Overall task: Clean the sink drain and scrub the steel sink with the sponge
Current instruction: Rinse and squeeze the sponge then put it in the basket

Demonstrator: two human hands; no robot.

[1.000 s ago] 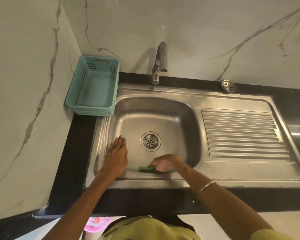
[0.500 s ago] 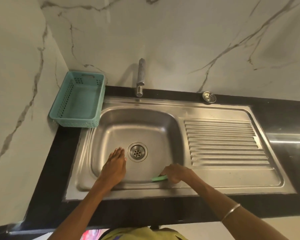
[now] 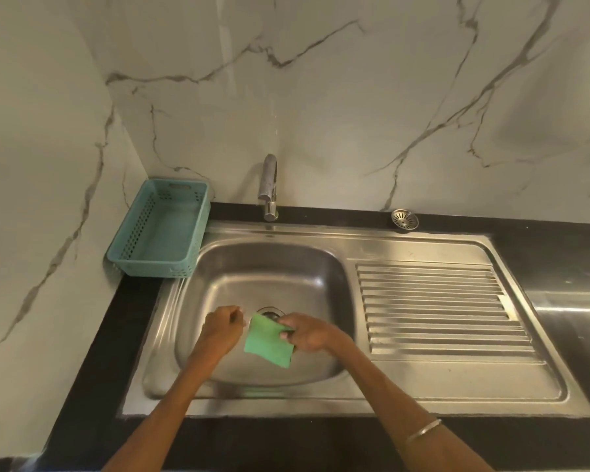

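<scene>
The sponge [image 3: 268, 340] is pinched at its right edge by the right hand [image 3: 309, 333] and held above the sink [image 3: 252, 267] basin, partly covering the drain [image 3: 271, 311]. At the sponge's 9 o'clock, the left hand [image 3: 220, 330] is curled, nothing held. A strainer [image 3: 404, 219] lies at the sink's 1 o'clock, a basket [image 3: 160, 226] at 10.

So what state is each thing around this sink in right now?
Sponge: held up over the drain, flat green face showing.
Right hand: pinches the sponge's edge.
Left hand: fingers curled, holds nothing.
Drain: mostly hidden behind the sponge.
Tap: no water seen running.
Basket: nothing visible inside.
Strainer: out of the drain, on the counter.
</scene>
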